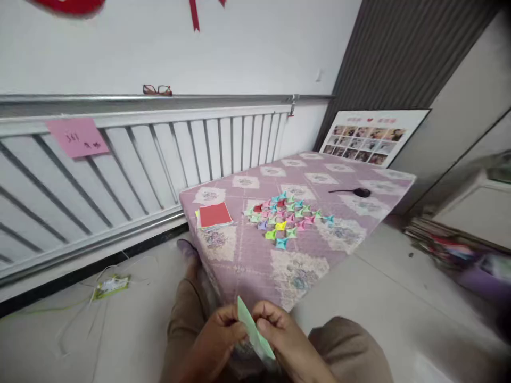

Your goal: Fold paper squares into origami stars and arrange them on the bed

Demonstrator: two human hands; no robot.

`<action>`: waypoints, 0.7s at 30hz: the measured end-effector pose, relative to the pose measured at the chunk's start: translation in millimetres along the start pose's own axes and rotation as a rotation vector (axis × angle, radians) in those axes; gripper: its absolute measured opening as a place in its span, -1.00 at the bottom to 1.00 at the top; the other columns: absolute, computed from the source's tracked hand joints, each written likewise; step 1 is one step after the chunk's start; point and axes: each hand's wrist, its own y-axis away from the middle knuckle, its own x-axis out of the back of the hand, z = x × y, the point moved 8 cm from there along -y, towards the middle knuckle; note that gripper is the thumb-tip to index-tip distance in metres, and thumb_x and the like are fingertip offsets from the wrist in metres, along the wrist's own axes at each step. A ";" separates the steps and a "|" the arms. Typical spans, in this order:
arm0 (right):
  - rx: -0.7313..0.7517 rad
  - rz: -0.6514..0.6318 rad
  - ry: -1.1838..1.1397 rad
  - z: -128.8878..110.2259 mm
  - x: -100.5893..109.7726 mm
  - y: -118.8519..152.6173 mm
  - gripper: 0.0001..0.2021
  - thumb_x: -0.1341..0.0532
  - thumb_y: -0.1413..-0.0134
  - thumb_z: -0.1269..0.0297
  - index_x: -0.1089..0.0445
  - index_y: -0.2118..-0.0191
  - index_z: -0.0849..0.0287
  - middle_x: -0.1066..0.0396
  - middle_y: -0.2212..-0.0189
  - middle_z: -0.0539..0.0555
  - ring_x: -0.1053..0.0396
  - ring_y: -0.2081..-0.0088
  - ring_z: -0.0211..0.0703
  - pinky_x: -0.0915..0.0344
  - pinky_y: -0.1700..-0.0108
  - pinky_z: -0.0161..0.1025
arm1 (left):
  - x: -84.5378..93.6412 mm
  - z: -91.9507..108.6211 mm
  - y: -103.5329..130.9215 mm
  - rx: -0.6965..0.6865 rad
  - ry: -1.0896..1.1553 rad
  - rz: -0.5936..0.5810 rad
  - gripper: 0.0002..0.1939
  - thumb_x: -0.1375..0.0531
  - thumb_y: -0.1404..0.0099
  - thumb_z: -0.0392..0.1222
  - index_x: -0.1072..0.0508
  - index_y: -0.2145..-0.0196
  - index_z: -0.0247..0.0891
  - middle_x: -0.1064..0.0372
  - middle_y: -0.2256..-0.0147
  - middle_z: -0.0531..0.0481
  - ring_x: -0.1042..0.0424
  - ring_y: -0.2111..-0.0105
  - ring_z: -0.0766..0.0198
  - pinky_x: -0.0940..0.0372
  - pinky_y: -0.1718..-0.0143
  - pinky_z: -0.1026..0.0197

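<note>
A light green sheet of paper [255, 332], creased along its length, is held above my lap at the near corner of the table. My left hand [219, 338] pinches its left side between thumb and fingers. On the other side, my right hand [285, 338] grips the paper's right edge with thumb and curled fingers. Beyond my hands, several small folded paper pieces [280, 226] in green, pink, blue, yellow and red lie in rows on the table. To their left sits a stack of square paper with a red sheet [214, 215] on top.
The table [255, 266] has a pink patterned cloth. A black ladle [361, 192] and a photo board [365, 135] are at its far right. Glasses [157, 90] rest above the white radiator [191, 151], which bears a pink note [77, 137]. Cables lie on the floor at left.
</note>
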 end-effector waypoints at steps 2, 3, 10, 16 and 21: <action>-0.005 0.022 0.017 -1.5 0.4 -0.4 -0.63 -0.33 0.12 -0.03 -0.28 0.42 0.18 -0.33 0.58 -0.09 -0.22 0.55 -0.38 -0.09 0.48 -0.43 | 1.4 0.8 0.9 -0.005 -0.022 0.006 -0.88 -0.31 0.02 -0.29 -0.42 0.55 -0.35 -0.25 0.60 0.11 -0.16 0.54 0.41 -0.07 0.43 0.31; 0.001 0.036 0.042 -3.2 0.8 -0.5 -0.64 -0.31 0.09 -0.03 -0.27 0.42 0.17 -0.32 0.59 -0.10 -0.22 0.55 -0.38 -0.09 0.47 -0.43 | 2.2 1.2 1.3 -0.010 -0.031 0.007 -0.86 -0.33 0.02 -0.27 -0.43 0.55 -0.35 -0.25 0.59 0.10 -0.16 0.53 0.41 -0.07 0.43 0.32; 0.189 0.200 0.442 -31.1 7.9 3.1 -0.77 -0.23 0.00 0.13 -0.21 0.45 0.13 -0.04 0.59 -0.16 -0.06 0.53 -0.37 -0.06 0.47 -0.40 | 10.7 2.4 1.2 -0.051 -0.073 -0.010 -0.71 -0.40 0.06 -0.11 -0.41 0.59 -0.35 -0.28 0.60 0.08 -0.19 0.52 0.39 -0.08 0.41 0.30; 0.261 0.072 0.759 -42.0 -4.5 10.5 -0.85 -0.07 -0.16 0.25 -0.24 0.42 0.14 -0.18 0.53 -0.10 -0.15 0.46 -0.32 -0.11 0.40 -0.39 | 8.6 -2.0 2.6 0.017 -0.064 0.007 -0.61 -0.44 0.14 0.00 -0.40 0.58 -0.35 -0.27 0.61 0.09 -0.16 0.55 0.42 -0.04 0.46 0.33; 0.224 -0.088 0.851 -46.7 -18.2 17.3 -0.82 0.00 -0.20 0.35 -0.34 0.30 0.13 -0.38 0.38 -0.03 -0.31 0.33 -0.27 -0.21 0.25 -0.37 | 5.6 -8.2 3.4 0.048 0.071 -0.058 -0.61 -0.44 0.11 0.00 -0.44 0.49 -0.35 -0.28 0.57 0.07 -0.19 0.57 0.45 -0.05 0.49 0.35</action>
